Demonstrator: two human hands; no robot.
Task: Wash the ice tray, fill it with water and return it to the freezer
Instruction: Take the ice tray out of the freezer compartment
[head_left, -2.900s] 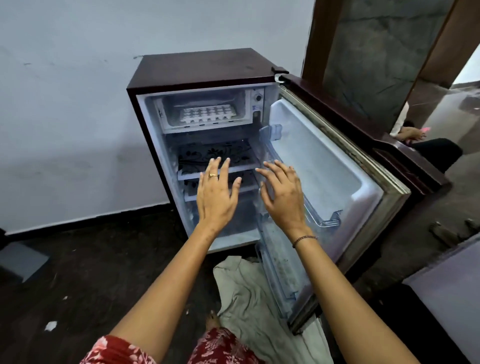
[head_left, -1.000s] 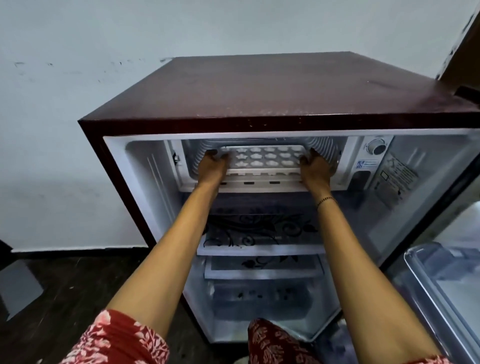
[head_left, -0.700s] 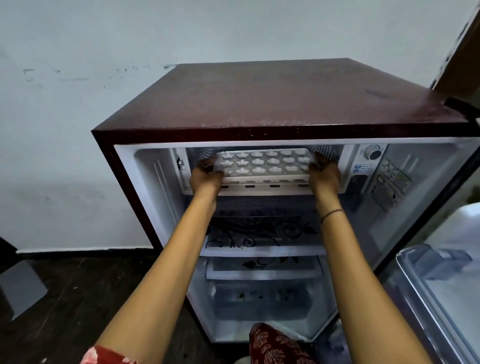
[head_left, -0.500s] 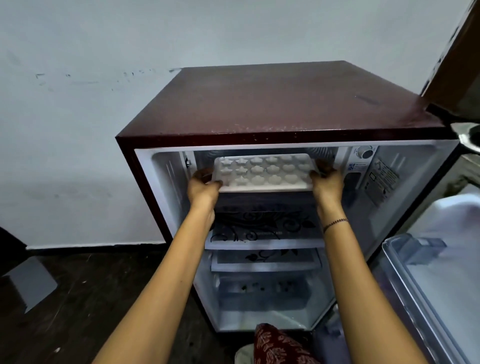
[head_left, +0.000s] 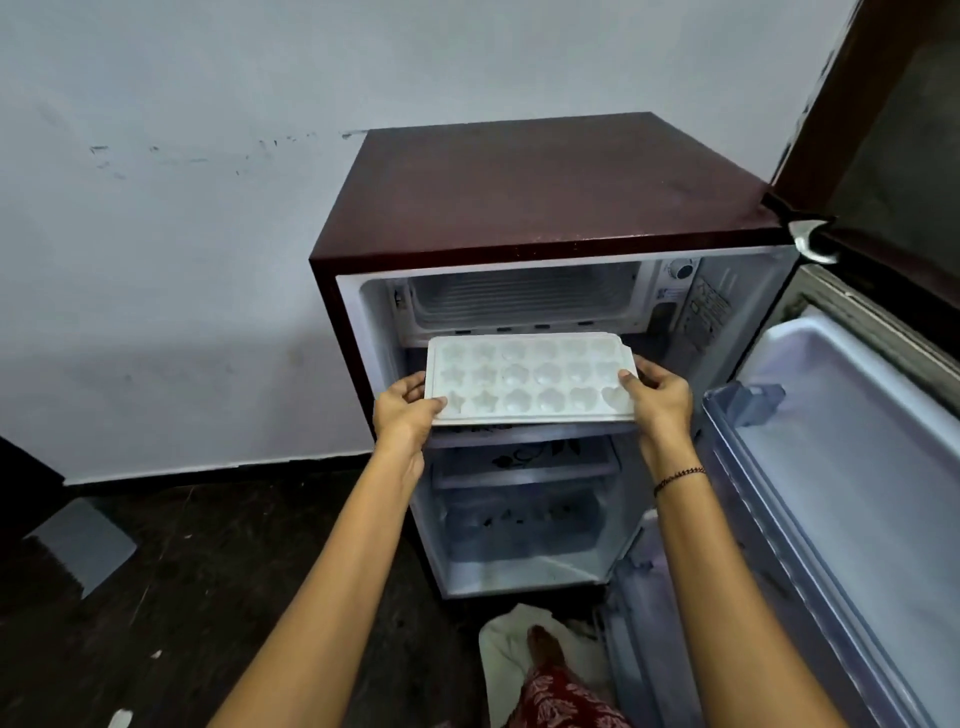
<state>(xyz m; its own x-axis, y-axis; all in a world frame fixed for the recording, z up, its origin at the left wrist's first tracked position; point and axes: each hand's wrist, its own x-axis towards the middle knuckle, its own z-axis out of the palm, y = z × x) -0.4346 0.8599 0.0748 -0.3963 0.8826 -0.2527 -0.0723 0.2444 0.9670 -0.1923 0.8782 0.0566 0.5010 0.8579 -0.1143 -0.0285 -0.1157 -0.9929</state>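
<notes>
A white ice tray (head_left: 527, 378) with star and heart shaped moulds is held level in front of the small maroon fridge (head_left: 545, 192). My left hand (head_left: 404, 413) grips its left end and my right hand (head_left: 657, 397) grips its right end. The tray is outside the freezer compartment (head_left: 522, 299), which sits at the top of the fridge and now looks bare. Below the tray are the fridge shelves (head_left: 524, 467).
The fridge door (head_left: 841, 452) stands open at the right, its inner shelf close to my right arm. A pale cloth (head_left: 506, 642) lies on the dark floor under the fridge front. A white wall rises behind. A grey slab (head_left: 83, 540) lies on the floor at left.
Both hands reached into the freezer compartment, took the tray by its ends and drew it out toward me. The view has pulled back and shifted left.
</notes>
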